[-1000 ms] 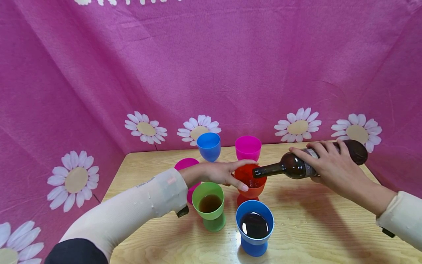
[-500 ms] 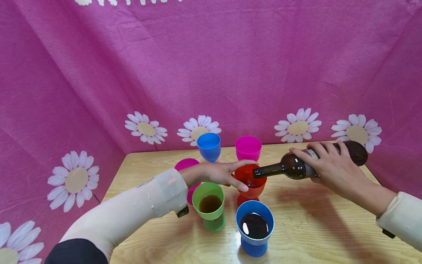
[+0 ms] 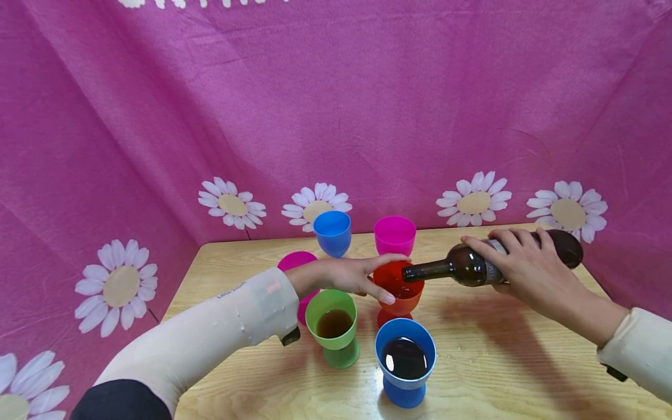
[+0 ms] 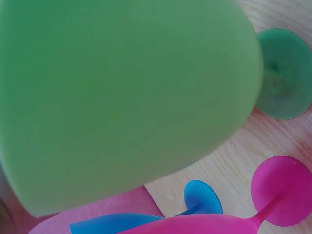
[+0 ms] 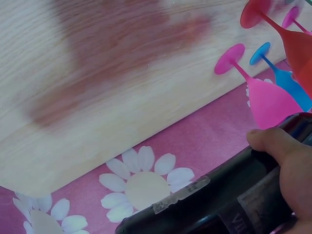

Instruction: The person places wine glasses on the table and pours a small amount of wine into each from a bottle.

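Observation:
In the head view my right hand [image 3: 530,271] grips a dark brown glass wine bottle [image 3: 467,265] round its labelled body. The bottle lies nearly level, its mouth over the red goblet [image 3: 404,306], where liquid shows inside. My left hand [image 3: 349,276] holds that goblet from the left, thumb on the near side and index finger along the far rim. Below the left wrist stands a green goblet [image 3: 341,357] with brown liquid. A blue goblet [image 3: 404,396] with dark liquid is nearest me. The right wrist view shows the thumb pressed along the bottle [image 5: 209,195].
Behind the red goblet stand a blue goblet [image 3: 333,236] and a pink goblet [image 3: 395,236]. Another pink goblet [image 3: 295,258] is partly hidden by the left arm. All stand on a wooden table [image 3: 241,256] backed by a pink flowered cloth [image 3: 336,116].
The base end of the bottle has dipped slightly with the right hand, its mouth staying over the red goblet. The left hand has kept its place.

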Motion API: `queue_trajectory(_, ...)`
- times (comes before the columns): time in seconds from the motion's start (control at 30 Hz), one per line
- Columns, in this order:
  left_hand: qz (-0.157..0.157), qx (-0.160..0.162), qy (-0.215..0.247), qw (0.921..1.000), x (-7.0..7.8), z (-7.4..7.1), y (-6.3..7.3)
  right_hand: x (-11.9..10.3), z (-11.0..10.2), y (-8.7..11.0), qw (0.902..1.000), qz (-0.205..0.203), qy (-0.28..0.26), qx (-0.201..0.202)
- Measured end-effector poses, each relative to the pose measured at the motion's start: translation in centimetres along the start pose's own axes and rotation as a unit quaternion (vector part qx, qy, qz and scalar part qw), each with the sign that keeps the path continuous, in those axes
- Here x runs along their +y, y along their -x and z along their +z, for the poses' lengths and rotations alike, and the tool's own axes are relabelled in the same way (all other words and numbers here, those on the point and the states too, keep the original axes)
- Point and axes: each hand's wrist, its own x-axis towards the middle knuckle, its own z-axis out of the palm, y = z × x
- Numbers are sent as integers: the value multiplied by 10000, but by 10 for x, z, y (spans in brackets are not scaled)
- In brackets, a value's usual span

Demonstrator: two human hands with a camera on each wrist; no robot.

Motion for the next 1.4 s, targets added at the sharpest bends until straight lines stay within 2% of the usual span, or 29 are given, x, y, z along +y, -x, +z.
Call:
queue_trajectory(0.2,35,-25,-61,10000,0,-1,-1,-2,2,2,9999,77,-106,-15)
queue_trajectory(0.63,7,-18,-48,10000,0,-1,0,-10,9,9,9959,483,-698,-300)
queue_trajectory(0.97,-58,57,-2,10000,-1,1,2,-21,17,9,9902,677,-1210,-157)
queue_trajectory(1.13,-97,76,94,9999,0,1,3,-26,18,5,9824,862,-1658,-36)
queue_trajectory(1.4,35,17,6,10000,-2,0,2,-34,27,0,9648,1242,-2309,193)
